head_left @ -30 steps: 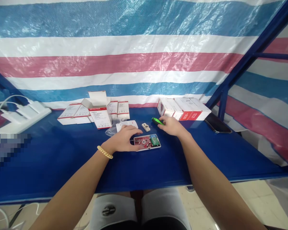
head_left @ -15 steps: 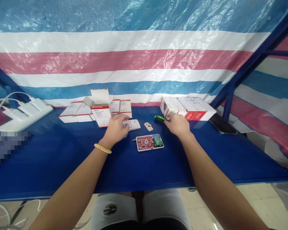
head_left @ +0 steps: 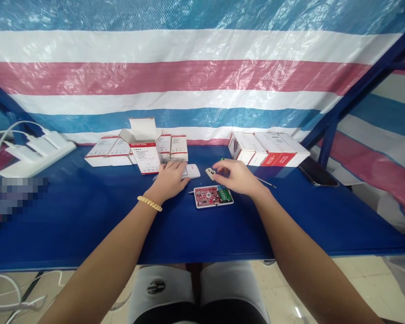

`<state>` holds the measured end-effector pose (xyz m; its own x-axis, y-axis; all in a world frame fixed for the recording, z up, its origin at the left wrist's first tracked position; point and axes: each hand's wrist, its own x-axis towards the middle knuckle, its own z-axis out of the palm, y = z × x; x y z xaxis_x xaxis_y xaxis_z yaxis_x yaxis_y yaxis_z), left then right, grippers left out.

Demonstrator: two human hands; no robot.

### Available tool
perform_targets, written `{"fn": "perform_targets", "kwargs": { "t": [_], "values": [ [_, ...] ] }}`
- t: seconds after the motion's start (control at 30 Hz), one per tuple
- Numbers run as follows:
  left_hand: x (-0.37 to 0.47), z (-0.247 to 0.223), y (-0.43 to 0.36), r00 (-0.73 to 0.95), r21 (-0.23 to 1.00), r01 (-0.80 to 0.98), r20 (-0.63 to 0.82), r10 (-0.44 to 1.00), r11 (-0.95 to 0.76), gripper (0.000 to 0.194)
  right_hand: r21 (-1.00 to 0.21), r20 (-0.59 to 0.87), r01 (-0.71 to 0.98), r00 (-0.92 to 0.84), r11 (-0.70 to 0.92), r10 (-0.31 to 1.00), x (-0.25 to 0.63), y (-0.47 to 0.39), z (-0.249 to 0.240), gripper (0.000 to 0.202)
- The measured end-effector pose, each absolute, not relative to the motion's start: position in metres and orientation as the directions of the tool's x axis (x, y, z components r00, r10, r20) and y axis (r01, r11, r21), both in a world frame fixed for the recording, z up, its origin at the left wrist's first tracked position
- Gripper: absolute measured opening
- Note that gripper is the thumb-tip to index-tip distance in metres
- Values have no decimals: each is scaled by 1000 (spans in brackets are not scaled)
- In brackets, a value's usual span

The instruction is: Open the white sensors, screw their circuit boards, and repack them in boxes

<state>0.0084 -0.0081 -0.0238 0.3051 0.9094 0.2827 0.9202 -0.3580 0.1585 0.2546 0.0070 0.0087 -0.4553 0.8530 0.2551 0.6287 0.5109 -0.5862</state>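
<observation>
My left hand (head_left: 171, 179) lies palm down with fingers spread over a smooth white plastic cover (head_left: 192, 171), whose left part it hides. My right hand (head_left: 235, 175) has its thumb and index finger apart at the right end of a small beige plastic part (head_left: 209, 173); whether they touch it is unclear. A screwdriver lies behind that hand: its metal shaft (head_left: 266, 182) shows to the right, with a bit of green handle above the fingers. Just in front sits an opened detector (head_left: 213, 197) in a white case, its red circuit board and green battery exposed.
An open detector box (head_left: 144, 157) stands at the back, with closed boxes (head_left: 114, 150) around it. More boxes (head_left: 270, 150) line the back right, beside a black phone (head_left: 319, 173). A white power strip (head_left: 37, 159) with plugs occupies the left; a striped sheet (head_left: 202, 76) hangs behind.
My right hand has let go of the screwdriver and moved left to the small beige part. My left hand has flattened over the white cover. The view has shifted slightly.
</observation>
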Motion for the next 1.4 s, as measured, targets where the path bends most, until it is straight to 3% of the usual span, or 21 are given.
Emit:
{"fn": "perform_targets", "kwargs": {
  "t": [0.07, 0.17, 0.33, 0.5, 0.6, 0.73, 0.83, 1.0, 1.2, 1.4],
  "values": [
    [9, -24, -8, 286, 172, 925, 278, 917, -340, 50, -642, 76, 606, -558, 469, 826, 262, 3, 18, 46],
    [9, -24, -9, 274, 169, 931, 270, 923, -325, 53, -612, -188, 711, -556, 347, 809, 274, -2, 30, 70],
    [9, -23, -9, 274, 169, 931, 258, 926, -323, 51, -513, -288, 784, -540, 349, 791, 271, -5, 31, 61],
    [11, -15, -10, 281, 273, 866, 427, 859, -419, 52, -570, -139, 695, -608, 439, 782, 253, -7, 26, 53],
    [12, -8, -15, 264, 324, 804, 557, 787, -499, 59, -602, -2, 668, -549, 438, 836, 254, -7, 26, 49],
    [16, 0, -24, 343, 329, 722, 595, 727, -609, 67, -676, 241, 568, -432, 470, 869, 264, -5, 26, 67],
    [21, 3, -30, 427, 340, 674, 546, 721, -656, 72, -649, 303, 472, -560, 597, 772, 262, -6, 23, 88],
    [21, 5, -32, 508, 401, 616, 455, 731, -678, 73, -547, 238, 485, -691, 682, 683, 245, -8, 20, 61],
    [2, 11, -26, 575, 486, 625, 243, 781, -611, 93, -549, 231, 508, -671, 664, 705, 250, -5, 22, 58],
    [-3, 10, -26, 589, 387, 743, 12, 808, -546, 104, -515, 175, 529, -706, 674, 687, 248, -4, 17, 56]
  ]
}}
